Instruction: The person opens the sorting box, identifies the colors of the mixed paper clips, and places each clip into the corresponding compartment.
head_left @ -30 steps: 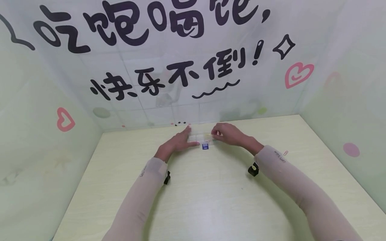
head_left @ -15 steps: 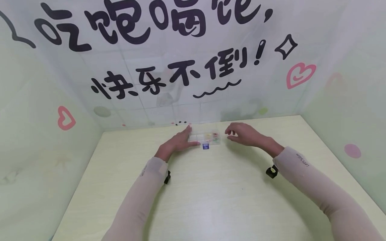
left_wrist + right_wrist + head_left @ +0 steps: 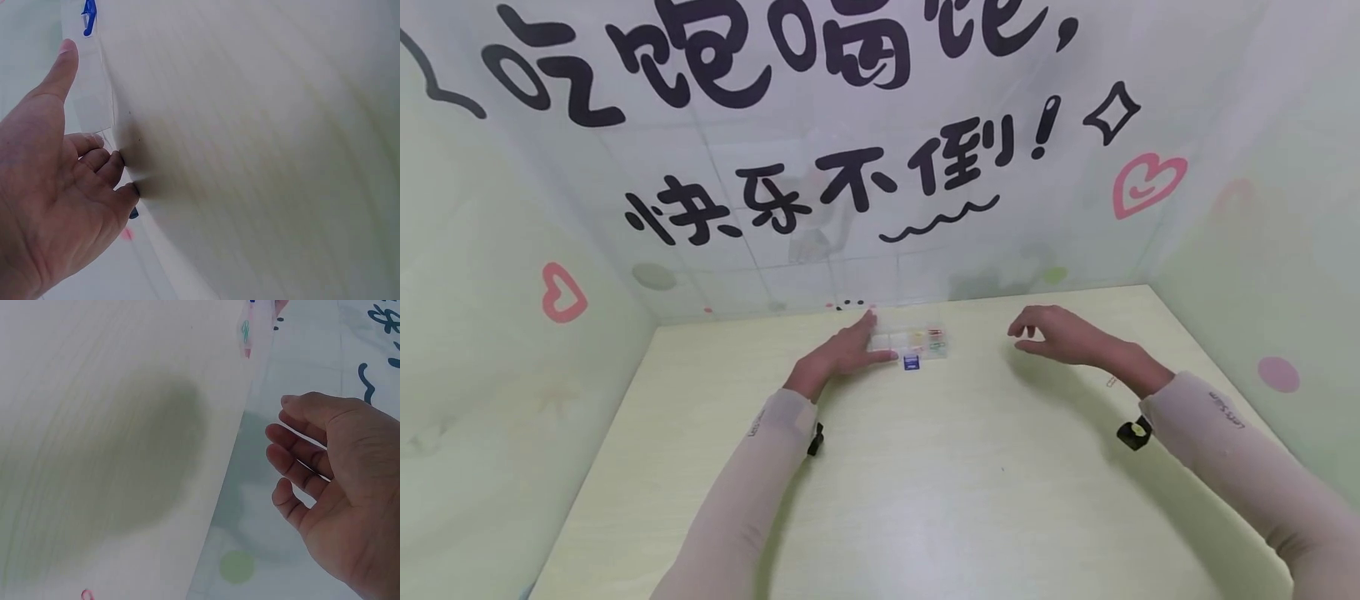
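A clear plastic compartment box (image 3: 898,342) lies near the back of the table, with small coloured paper clips (image 3: 936,344) in its right-hand compartments. A blue latch (image 3: 912,362) shows at its front side. My left hand (image 3: 844,350) rests at the box's left end, thumb stretched along the front and index finger reaching to the back. In the left wrist view the thumb (image 3: 61,72) points towards the blue latch, and the other fingers bend loosely. Well to the right of the box, my right hand (image 3: 1060,335) hovers over the table, fingers loosely bent, holding nothing.
A pink paper clip (image 3: 1112,382) lies on the table (image 3: 910,492) beside the right wrist, partly covered in the head view. Right behind the box stands a printed back wall (image 3: 775,287). Side walls (image 3: 1262,317) enclose the table left and right.
My right hand has moved right, away from the box, uncovering the coloured clips in its right-hand compartments. My left hand and the box have stayed in place.
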Demonstrator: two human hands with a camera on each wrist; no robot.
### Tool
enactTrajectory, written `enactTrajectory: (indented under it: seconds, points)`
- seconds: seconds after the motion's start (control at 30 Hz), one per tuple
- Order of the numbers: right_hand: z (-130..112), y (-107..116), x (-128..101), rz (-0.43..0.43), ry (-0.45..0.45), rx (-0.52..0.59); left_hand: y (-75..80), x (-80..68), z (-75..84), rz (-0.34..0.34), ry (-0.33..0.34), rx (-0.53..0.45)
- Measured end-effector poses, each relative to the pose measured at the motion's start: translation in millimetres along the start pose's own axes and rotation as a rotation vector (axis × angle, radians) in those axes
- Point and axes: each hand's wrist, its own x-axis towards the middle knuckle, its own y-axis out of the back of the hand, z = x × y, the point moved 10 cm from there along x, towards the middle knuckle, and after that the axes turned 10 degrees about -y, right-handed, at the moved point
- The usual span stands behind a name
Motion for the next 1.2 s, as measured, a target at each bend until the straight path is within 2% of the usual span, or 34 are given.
enactTrajectory:
  seconds: [0.17,0.33,0.63,0.93,1.2]
  points:
    - [19.3,4.6,-19.2,-0.027,-0.029,0.028,1.8,-0.8,1.1,0.002,0.001,-0.008]
    - [34.3,9.3,-38.0,-0.028,-0.02,0.025,0.2,0.2,-0.4,-0.002,0.005,-0.002]
    - [60.1,11.1,-62.4,-0.072,-0.059,0.028,-2.0,-0.7,-0.2,-0.008,0.005,0.001]
    - [76.1,15.8,-77.9,-0.09,-0.06,0.03,-1.0,-0.6,-0.2,-0.008,0.004,0.013]
    - [89.6,12.7,-83.9,-0.12,-0.103,-0.003,0.0,-0.5,-2.7,-0.005,0.011,0.019]
